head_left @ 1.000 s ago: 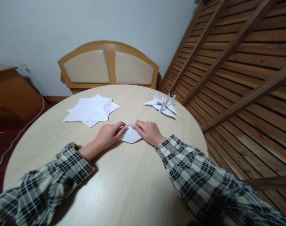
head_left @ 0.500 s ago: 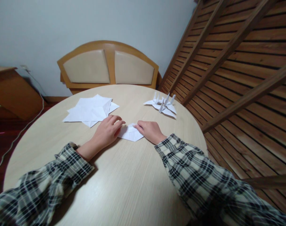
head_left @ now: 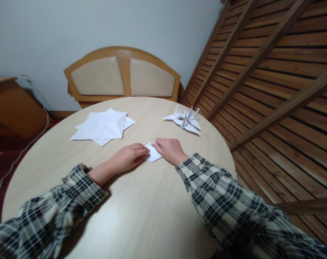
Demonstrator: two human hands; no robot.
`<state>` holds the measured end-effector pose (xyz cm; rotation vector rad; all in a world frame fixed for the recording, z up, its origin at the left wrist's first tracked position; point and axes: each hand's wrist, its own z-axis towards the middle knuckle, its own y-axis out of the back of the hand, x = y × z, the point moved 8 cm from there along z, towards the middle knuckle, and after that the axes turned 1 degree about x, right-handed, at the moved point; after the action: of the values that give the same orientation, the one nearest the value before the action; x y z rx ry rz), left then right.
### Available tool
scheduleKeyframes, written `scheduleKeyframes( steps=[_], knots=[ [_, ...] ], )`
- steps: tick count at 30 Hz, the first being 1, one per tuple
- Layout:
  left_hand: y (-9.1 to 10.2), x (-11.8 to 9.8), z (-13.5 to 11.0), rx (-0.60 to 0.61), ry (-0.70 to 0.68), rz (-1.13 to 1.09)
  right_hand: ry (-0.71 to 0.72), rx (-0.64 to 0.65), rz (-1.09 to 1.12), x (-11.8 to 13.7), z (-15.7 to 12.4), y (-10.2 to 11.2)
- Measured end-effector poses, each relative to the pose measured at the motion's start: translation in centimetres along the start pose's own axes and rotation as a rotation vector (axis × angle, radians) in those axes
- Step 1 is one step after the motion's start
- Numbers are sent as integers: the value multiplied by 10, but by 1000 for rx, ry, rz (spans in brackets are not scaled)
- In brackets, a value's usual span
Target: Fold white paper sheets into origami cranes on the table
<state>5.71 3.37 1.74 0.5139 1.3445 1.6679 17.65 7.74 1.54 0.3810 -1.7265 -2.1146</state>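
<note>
A small folded piece of white paper lies on the round wooden table, partly covered from both sides. My left hand rests over its left part, fingers closed together and pressed on it. From the right, my right hand grips the paper's other side, the thumb on top and the other fingers curled. Its side corners are hidden beneath my hands.
Several creased white paper sheets lie overlapped at the table's left back. Folded paper cranes stand at the right back. Beyond the table are a padded headboard and a slatted wooden wall.
My left hand has moved right and down onto the folded paper, its raised fingers now closed and covering more of it. My right hand has stayed nearly in place.
</note>
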Motion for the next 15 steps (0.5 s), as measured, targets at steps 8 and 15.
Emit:
scheduleKeyframes(
  steps=[8,15],
  knots=[
    [1,7,0,9,89,17,-76,-23,-38,-14,0,5],
    [2,16,-3,-9,132,21,-115,22,-60,-25,3,1]
  ],
)
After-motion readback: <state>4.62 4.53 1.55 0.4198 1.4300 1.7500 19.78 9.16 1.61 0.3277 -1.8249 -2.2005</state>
